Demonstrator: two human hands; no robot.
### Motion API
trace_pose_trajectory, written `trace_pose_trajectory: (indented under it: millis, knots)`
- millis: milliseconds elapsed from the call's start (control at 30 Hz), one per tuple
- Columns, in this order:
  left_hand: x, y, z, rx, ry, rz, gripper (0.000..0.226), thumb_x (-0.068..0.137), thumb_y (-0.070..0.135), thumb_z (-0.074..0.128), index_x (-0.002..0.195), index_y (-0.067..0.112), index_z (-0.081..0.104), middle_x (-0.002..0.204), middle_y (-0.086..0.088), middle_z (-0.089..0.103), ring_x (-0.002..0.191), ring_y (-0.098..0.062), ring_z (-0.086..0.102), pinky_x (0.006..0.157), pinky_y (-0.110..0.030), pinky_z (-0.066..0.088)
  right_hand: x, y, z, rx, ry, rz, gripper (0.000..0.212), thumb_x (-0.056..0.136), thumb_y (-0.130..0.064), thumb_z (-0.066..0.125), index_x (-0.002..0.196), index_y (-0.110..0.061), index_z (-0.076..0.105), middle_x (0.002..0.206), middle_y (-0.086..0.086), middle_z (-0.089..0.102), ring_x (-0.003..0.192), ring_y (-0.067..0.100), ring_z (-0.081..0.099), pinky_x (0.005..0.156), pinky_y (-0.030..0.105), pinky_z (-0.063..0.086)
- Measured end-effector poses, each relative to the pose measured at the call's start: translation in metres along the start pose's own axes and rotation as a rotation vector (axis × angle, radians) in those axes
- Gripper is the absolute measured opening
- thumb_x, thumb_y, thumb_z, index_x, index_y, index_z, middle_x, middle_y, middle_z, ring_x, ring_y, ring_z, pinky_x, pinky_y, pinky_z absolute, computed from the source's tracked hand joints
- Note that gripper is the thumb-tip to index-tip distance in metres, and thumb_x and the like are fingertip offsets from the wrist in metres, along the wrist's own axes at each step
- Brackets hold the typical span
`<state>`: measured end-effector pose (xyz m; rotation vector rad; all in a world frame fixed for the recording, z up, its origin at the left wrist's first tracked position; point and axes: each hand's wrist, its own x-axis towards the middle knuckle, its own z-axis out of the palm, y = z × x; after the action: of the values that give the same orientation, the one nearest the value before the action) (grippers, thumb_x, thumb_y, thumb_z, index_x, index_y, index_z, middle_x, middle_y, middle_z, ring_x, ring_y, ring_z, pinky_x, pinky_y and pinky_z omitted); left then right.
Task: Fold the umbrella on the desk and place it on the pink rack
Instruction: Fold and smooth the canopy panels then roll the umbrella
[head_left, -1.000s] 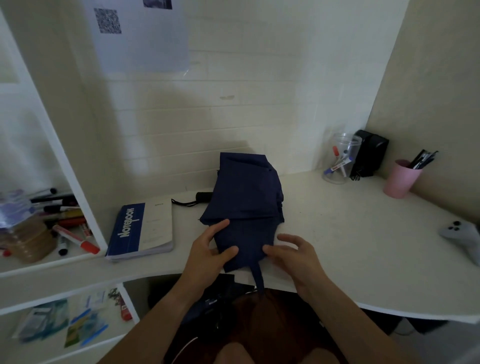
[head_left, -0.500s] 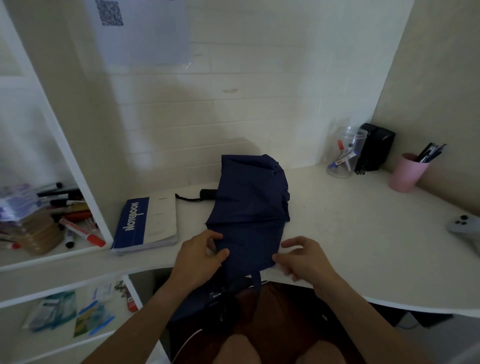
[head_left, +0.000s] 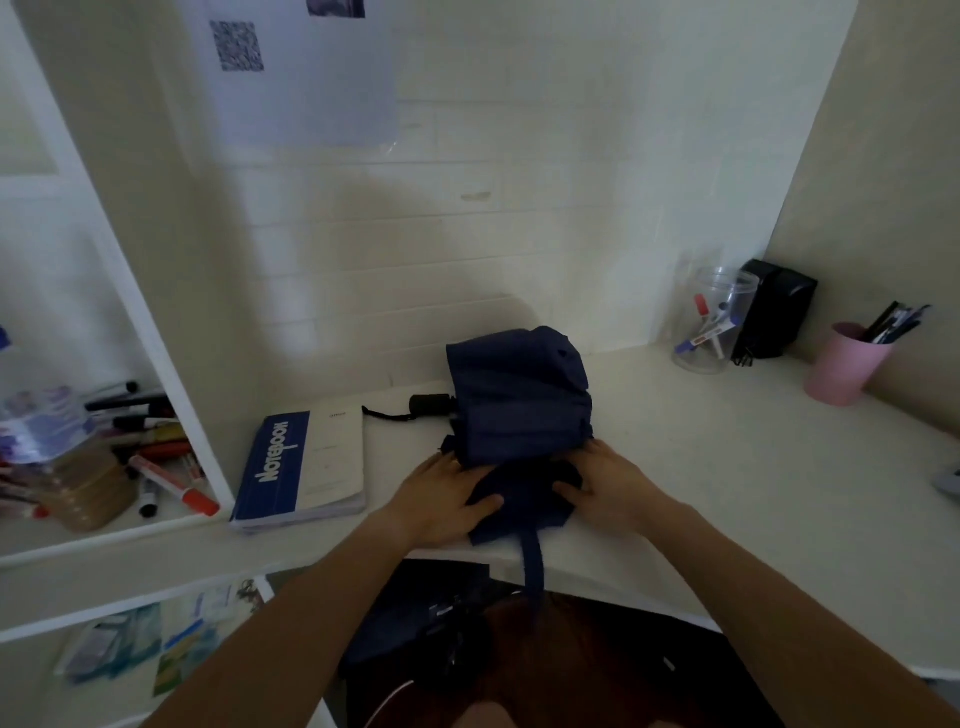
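Note:
A navy blue umbrella (head_left: 519, 400) lies collapsed on the white desk (head_left: 727, 467), its black handle (head_left: 431, 404) with a wrist loop pointing left. Its fabric is bunched and rolled up from the near end, and a strap (head_left: 533, 561) hangs over the desk's front edge. My left hand (head_left: 447, 493) grips the rolled near edge of the fabric from the left. My right hand (head_left: 608, 483) grips the same roll from the right. No pink rack is in view.
A blue and white notebook (head_left: 301, 467) lies left of the umbrella. Markers (head_left: 171, 483) and a jar sit on the left shelf. At the back right stand a clear jar of pens (head_left: 714, 327), a black box (head_left: 774, 312) and a pink pen cup (head_left: 844, 364).
Both hands have moved forward over the desk and rolled the near fabric of the umbrella up toward its body. The bundle is shorter and bulkier than before.

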<state>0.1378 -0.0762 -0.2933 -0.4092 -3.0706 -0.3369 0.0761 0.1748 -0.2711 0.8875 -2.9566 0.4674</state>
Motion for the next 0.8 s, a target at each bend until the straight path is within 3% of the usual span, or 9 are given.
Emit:
trace_pose_trajectory:
  millis: [133, 200, 300, 367, 433, 500, 533, 700, 800]
  knots:
    - [-0.002, -0.001, 0.007, 0.116, 0.044, 0.072, 0.073, 0.094, 0.069, 0.021, 0.159, 0.036, 0.019, 0.162, -0.002, 0.035, 0.144, -0.026, 0.036, 0.122, -0.042, 0.025, -0.01, -0.007, 0.002, 0.071, 0.163, -0.149, 0.04, 0.092, -0.039, 0.058, 0.13, -0.028, 0.056, 0.13, -0.006, 0.061, 0.119, 0.016, 0.054, 0.096, 0.031, 0.047]
    - [-0.013, -0.001, 0.01, 0.163, 0.024, 0.086, 0.072, 0.096, 0.072, 0.02, 0.16, 0.039, 0.011, 0.168, 0.001, 0.02, 0.151, -0.023, 0.023, 0.125, -0.043, 0.017, -0.017, -0.007, 0.007, 0.032, 0.086, -0.222, 0.05, 0.092, -0.049, 0.058, 0.138, -0.03, 0.052, 0.144, -0.006, 0.053, 0.13, 0.015, 0.047, 0.108, 0.03, 0.039]
    - [-0.029, -0.008, 0.004, 0.18, -0.035, 0.071, 0.075, 0.095, 0.076, 0.018, 0.16, 0.041, 0.003, 0.17, 0.003, 0.007, 0.156, -0.02, 0.008, 0.127, -0.044, 0.008, -0.022, -0.004, 0.008, 0.024, -0.132, -0.131, 0.063, 0.092, -0.057, 0.056, 0.148, -0.033, 0.043, 0.16, -0.007, 0.033, 0.147, 0.014, 0.03, 0.117, 0.026, 0.024]
    - [-0.038, -0.011, -0.004, 0.153, 0.006, 0.041, 0.077, 0.093, 0.079, 0.022, 0.158, 0.039, 0.019, 0.168, 0.001, 0.021, 0.153, -0.02, 0.02, 0.124, -0.043, 0.019, -0.026, -0.002, 0.003, 0.136, -0.096, -0.088, 0.058, 0.088, -0.053, 0.066, 0.14, -0.033, 0.053, 0.153, -0.008, 0.045, 0.139, 0.011, 0.042, 0.114, 0.027, 0.034]
    - [-0.047, -0.008, -0.01, 0.083, 0.22, -0.052, 0.073, 0.089, 0.078, 0.038, 0.14, 0.028, 0.053, 0.145, 0.001, 0.054, 0.128, -0.019, 0.053, 0.104, -0.036, 0.044, -0.03, -0.002, -0.004, 0.285, 0.169, -0.019, 0.038, 0.084, -0.038, 0.076, 0.12, -0.028, 0.067, 0.127, -0.009, 0.066, 0.112, 0.009, 0.062, 0.1, 0.03, 0.05]
    - [-0.049, 0.003, -0.017, -0.12, 0.451, -0.195, 0.06, 0.082, 0.071, 0.061, 0.117, 0.023, 0.062, 0.115, 0.006, 0.061, 0.1, -0.012, 0.06, 0.082, -0.029, 0.049, -0.031, -0.006, -0.012, 0.372, 0.47, 0.104, 0.027, 0.081, -0.025, 0.08, 0.106, -0.025, 0.068, 0.106, -0.009, 0.069, 0.088, 0.006, 0.065, 0.078, 0.027, 0.056]
    - [-0.047, 0.01, -0.023, -0.266, 0.488, -0.255, 0.056, 0.079, 0.066, 0.07, 0.114, 0.023, 0.062, 0.111, 0.007, 0.059, 0.096, -0.011, 0.058, 0.08, -0.026, 0.047, -0.029, -0.007, -0.017, 0.411, 0.547, 0.171, 0.03, 0.08, -0.022, 0.081, 0.105, -0.024, 0.066, 0.103, -0.009, 0.066, 0.082, 0.005, 0.065, 0.07, 0.023, 0.053]
    - [-0.023, 0.048, -0.05, -0.972, 0.395, -0.352, 0.014, 0.083, 0.036, 0.081, 0.09, 0.029, 0.072, 0.094, 0.008, 0.073, 0.08, 0.004, 0.068, 0.069, -0.009, 0.049, -0.017, -0.017, -0.028, 0.604, 0.395, 0.327, 0.041, 0.077, -0.017, 0.082, 0.114, -0.02, 0.063, 0.106, -0.006, 0.065, 0.078, 0.011, 0.068, 0.07, 0.023, 0.05]
    - [-0.015, 0.056, -0.056, -1.229, 0.423, -0.369, 0.018, 0.086, 0.024, 0.08, 0.098, 0.012, 0.077, 0.101, -0.007, 0.079, 0.089, -0.014, 0.075, 0.076, -0.023, 0.06, -0.016, -0.017, -0.033, 0.765, 0.399, 0.381, 0.025, 0.078, -0.018, 0.082, 0.101, -0.02, 0.072, 0.099, -0.003, 0.073, 0.082, 0.02, 0.071, 0.072, 0.027, 0.053]
